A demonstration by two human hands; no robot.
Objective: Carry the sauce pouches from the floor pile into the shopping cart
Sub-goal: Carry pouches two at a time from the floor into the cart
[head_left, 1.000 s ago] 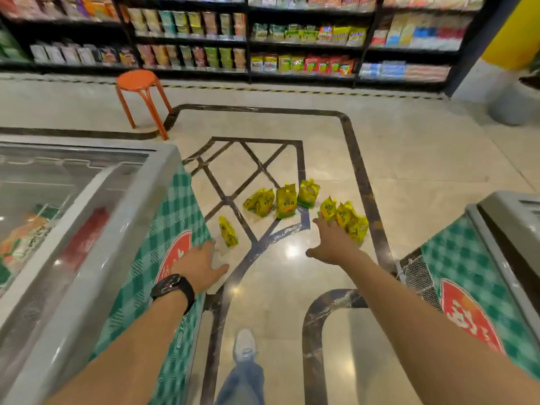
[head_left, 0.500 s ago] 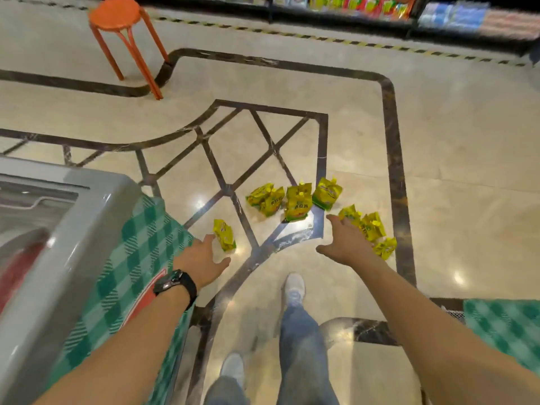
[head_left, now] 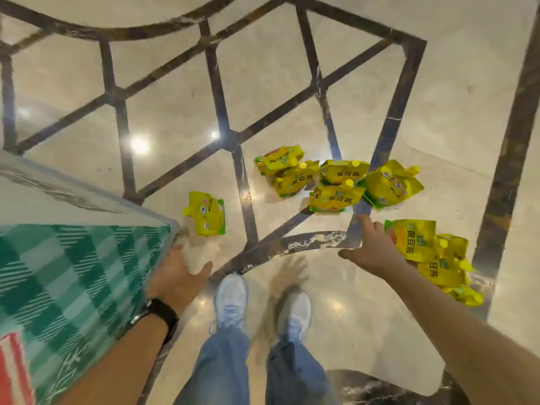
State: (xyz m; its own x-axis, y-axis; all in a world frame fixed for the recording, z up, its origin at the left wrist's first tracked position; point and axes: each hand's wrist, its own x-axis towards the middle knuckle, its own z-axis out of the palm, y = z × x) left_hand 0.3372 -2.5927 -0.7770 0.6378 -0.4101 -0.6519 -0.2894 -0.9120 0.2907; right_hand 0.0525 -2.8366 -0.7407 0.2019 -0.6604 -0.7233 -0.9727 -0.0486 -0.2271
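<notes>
**A:** What stands at the far left?

**B:** A chest cabinet (head_left: 73,273) wrapped in green-and-white check, with a red-and-white emblem (head_left: 11,372) low on its side. The pale writing beside the emblem is too blurred to read.

**A:** And the left hand?

**B:** The left hand (head_left: 175,276) hangs at the cabinet's corner, fingers spread and slack, holding nothing. A black watch (head_left: 159,314) sits on the wrist. Whether the hand touches the cabinet I cannot tell.

**A:** Which pouch is nearest to it?

**B:** A lone pouch (head_left: 206,213), yellow with a green edge and a yellow spout cap. It lies flat on the floor (head_left: 438,97) just beyond the fingertips, apart from them. Its print is too small to read.

**A:** Further right?

**B:** Pale shoes (head_left: 230,299) under blue jeans (head_left: 222,361), toes near a dark inlay band (head_left: 306,244). Beyond the band is a middle heap (head_left: 336,182) of overlapping yellow pouches, and several read 黄豆酱 in dark characters.

**A:** The right hand?

**B:** The right hand (head_left: 371,249) reaches out palm down, forefinger straight and thumb spread, gripping nothing that shows. The forefinger points at the middle heap, near its closest pouch but short of it.

**A:** And the far right?

**B:** A right heap (head_left: 438,264) of more yellow pouches lies just beside the hand's outer edge. The top one carries the same 黄豆酱, turned sideways. Whether the hidden fingers touch it I cannot tell.
</notes>
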